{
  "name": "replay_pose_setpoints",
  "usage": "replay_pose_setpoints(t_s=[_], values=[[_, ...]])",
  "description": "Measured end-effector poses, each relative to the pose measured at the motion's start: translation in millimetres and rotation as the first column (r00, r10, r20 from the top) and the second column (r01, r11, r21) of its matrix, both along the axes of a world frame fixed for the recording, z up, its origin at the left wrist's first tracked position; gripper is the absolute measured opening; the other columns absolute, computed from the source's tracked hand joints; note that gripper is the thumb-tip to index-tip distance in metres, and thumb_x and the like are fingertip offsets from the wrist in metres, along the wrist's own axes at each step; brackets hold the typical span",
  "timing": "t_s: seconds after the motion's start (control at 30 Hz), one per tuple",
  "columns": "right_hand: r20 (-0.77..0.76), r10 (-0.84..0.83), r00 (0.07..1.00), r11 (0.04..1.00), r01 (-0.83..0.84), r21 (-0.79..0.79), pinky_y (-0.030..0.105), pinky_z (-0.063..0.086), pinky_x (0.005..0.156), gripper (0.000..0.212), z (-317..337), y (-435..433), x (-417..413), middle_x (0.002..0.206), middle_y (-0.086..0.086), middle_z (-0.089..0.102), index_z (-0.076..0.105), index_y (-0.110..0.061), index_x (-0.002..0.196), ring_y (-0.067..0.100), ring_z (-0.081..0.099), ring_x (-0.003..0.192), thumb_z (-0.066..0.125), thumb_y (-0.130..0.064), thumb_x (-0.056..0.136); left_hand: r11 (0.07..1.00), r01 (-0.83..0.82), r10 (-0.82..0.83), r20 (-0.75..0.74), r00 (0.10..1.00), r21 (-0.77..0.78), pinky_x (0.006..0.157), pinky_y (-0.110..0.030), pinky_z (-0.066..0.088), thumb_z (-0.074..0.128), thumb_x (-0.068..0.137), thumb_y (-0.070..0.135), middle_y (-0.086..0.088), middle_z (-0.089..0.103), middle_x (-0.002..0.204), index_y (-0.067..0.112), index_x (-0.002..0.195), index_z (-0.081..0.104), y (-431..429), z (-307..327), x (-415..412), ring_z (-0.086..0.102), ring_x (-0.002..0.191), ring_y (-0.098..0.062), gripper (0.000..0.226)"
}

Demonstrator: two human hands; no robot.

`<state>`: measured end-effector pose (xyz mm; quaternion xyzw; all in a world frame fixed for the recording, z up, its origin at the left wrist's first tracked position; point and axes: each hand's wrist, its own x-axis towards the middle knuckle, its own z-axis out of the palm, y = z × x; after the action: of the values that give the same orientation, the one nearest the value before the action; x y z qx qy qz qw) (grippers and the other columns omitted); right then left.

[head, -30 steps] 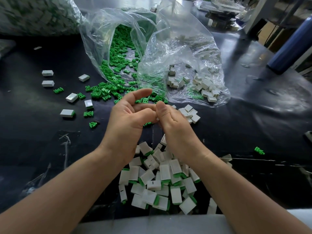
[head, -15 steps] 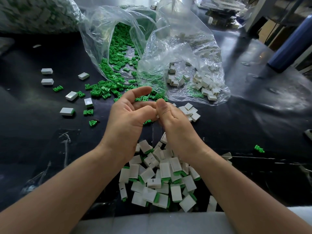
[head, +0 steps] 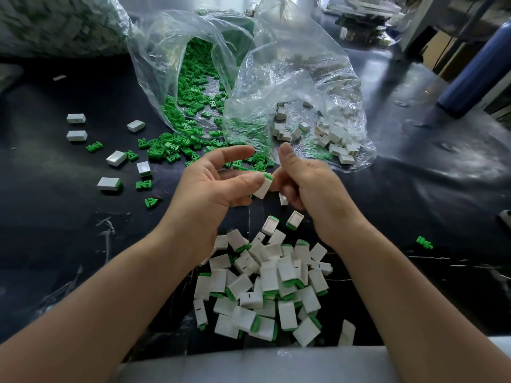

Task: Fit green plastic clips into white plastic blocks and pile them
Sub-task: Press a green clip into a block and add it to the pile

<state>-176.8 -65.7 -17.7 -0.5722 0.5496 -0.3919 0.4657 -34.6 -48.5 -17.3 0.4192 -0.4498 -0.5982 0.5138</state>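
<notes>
— What lies nearest us, at the tabletop's [head: 401,211] front edge?
— Our pile of finished blocks [head: 265,286]. Above it our left hand [head: 213,189] pinches a white block [head: 262,187] capped by a green clip [head: 267,176]. Our right hand [head: 312,186], fingers curled, seems to hold a white piece [head: 283,199], mostly hidden.
— And farther back?
— Loose clips [head: 171,150] spill from a clear bag [head: 154,59]; beside it, a bag of white blocks [head: 331,134].

Counter [head: 414,189]: black sheet is gleaming softly, smooth, with pale scuffs showing near the front.
Bags [head: 290,87]: thin clear plastic film is crinkling and glinting with glossy highlights.
Green clips [head: 171,150]: hard plastic is looking mostly matt.
White blocks [head: 269,277]: smooth moulded plastic is showing a dull sheen.
Blue cylinder [head: 475,70]: smooth surface is catching a satin shine.
</notes>
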Motion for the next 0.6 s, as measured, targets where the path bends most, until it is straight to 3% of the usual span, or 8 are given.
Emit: replay_pose_setpoints(t_s=[0.1,0.23,0.33,0.43,0.6], values=[[-0.038,-0.141,0.989,0.989,0.14,-0.046,0.019,0.03,0.05,0.045,-0.5,-7.6,-11.8,0.04,-0.012,0.043,0.057,-0.016,0.058,0.0,0.037,0.038,0.046,-0.039,0.095,0.998,0.061,-0.058,0.081,0.995,-0.027,0.06,-0.018,0.05,0.069,0.054,0.018,0.002,0.07,0.065,0.02,0.095,0.063,1.7,1.8,1.7,0.064,0.063,-0.008,0.042],[-0.247,-0.276,0.929,0.953,0.231,-0.194,0.024,0.038,0.059,0.031,-4.1,-12.7,-21.0,0.049,-0.013,0.052,0.057,-0.022,0.061,-0.001,0.046,0.049,0.055,-0.031,0.091,0.985,0.165,-0.155,0.159,0.975,-0.048,0.059,-0.012,0.049,0.071,0.056,0.021,-0.001,0.074,0.074,0.019,0.095,0.065,7.9,4.3,-1.4,0.067,0.067,-0.005,0.039],[-0.403,-0.283,0.871,0.946,0.185,-0.265,0.025,0.042,0.068,0.021,-5.5,-12.2,-22.4,0.062,-0.015,0.053,0.056,-0.028,0.066,0.001,0.049,0.061,0.062,-0.026,0.086,0.998,0.057,-0.047,0.237,0.97,-0.036,0.062,-0.015,0.051,0.071,0.065,0.024,-0.005,0.074,0.085,0.025,0.093,0.064,3.5,1.2,0.3,0.068,0.079,-0.01,0.03],[-0.502,-0.24,0.831,0.953,0.104,-0.283,0.028,0.046,0.073,0.009,-6.2,-9.9,-20.8,0.068,-0.013,0.056,0.06,-0.028,0.077,0.01,0.056,0.072,0.065,-0.031,0.083,0.999,-0.038,0.038,0.225,0.974,-0.005,0.065,-0.023,0.049,0.069,0.077,0.01,-0.006,0.073,0.086,0.025,0.091,0.063,-2.2,0.4,4.3,0.068,0.085,-0.017,0.021],[-0.684,-0.176,0.708,0.967,-0.006,-0.255,0.029,0.045,0.075,0.021,-11.5,-6.0,-12.1,0.074,-0.009,0.058,0.062,-0.022,0.092,0.018,0.057,0.083,0.067,-0.039,0.08,0.996,-0.085,0.086,0.193,0.977,-0.015,0.064,-0.022,0.048,0.066,0.08,0.005,-0.007,0.071,0.085,0.025,0.091,0.061,-3.9,0.9,4.7,0.066,0.078,-0.013,0.024]])
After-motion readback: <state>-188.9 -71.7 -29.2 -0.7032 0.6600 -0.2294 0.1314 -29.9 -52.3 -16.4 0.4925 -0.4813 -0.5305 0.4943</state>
